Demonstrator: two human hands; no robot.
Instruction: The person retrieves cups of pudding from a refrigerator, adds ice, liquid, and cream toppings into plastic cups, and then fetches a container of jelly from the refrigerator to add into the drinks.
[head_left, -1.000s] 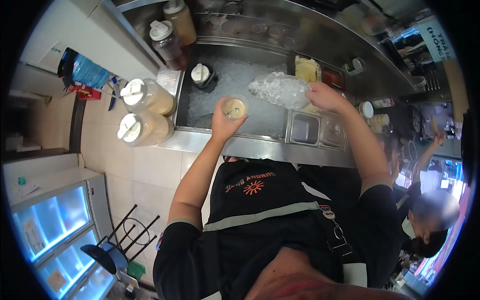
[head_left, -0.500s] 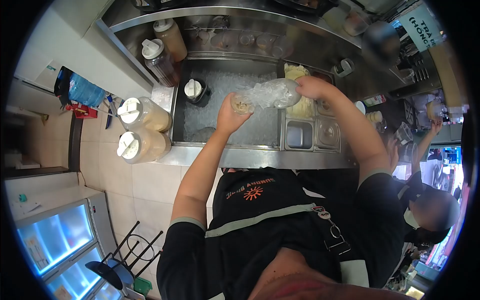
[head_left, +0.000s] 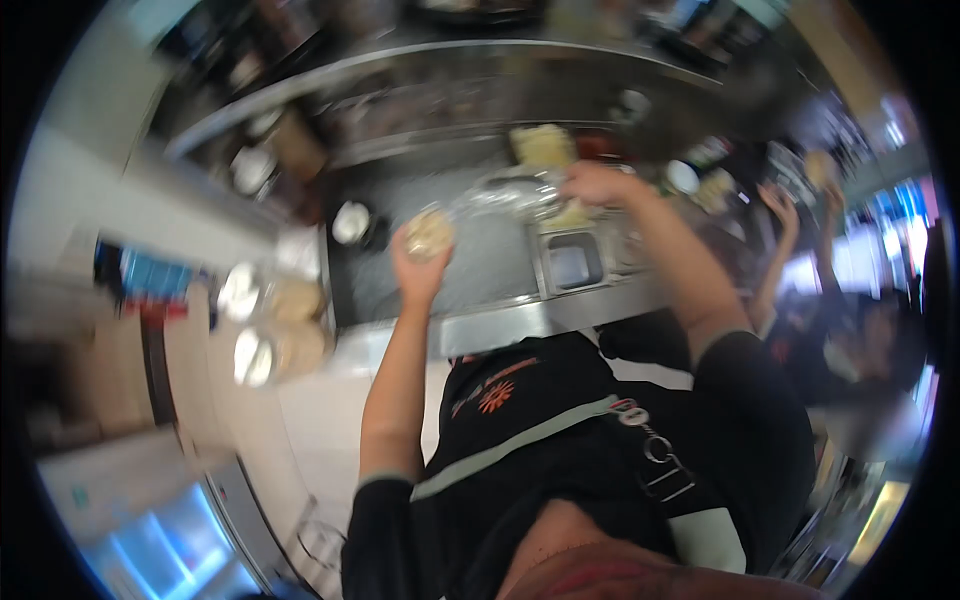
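Note:
My left hand [head_left: 420, 268] is wrapped around a clear cup [head_left: 430, 230] with pale yellowish contents, over the left part of the ice bin [head_left: 332, 290]. My right hand [head_left: 597, 185] grips the end of a clear ice scoop [head_left: 512, 195], whose mouth points toward the cup with a gap between them. Motion blur hides how much ice is in the scoop. Crushed ice [head_left: 470, 275] lies in the bin below both hands. A dark container with a white lid [head_left: 351, 222] stands inside the bin, left of the cup.
Two bottles with white lids [head_left: 290, 298] stand left of the bin; more bottles [head_left: 255, 168] are behind them. Right of the bin are a pale yellow food tray [head_left: 543, 146] and a metal pan [head_left: 574, 262]. A co-worker [head_left: 850, 330] stands at right, hands over the counter.
The cup has moved left, away from the scoop. The scoop, whose ice was spilling toward the cup, has shifted slightly left in view. The whole view has tilted and blurred.

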